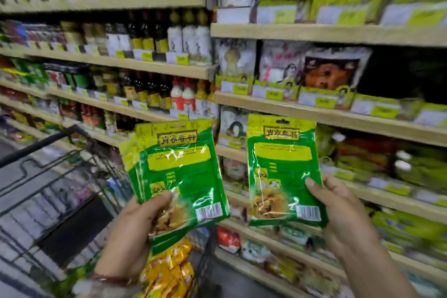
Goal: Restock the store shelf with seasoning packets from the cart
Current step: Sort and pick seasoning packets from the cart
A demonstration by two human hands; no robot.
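The left hand [135,222] grips a fanned stack [179,172] of green packets over the cart [60,176], thumb pinching the lower front. The right hand [343,213] pinches a single packet [283,167] by its lower right edge. Both stand upright — long axis vertical, tops tilted slightly left — before the shelf [338,113].

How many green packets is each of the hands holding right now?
Left hand, fanned stack of green packets: at least 3, by the edges showing
Right hand, single green packet: 1
Total: at least 4
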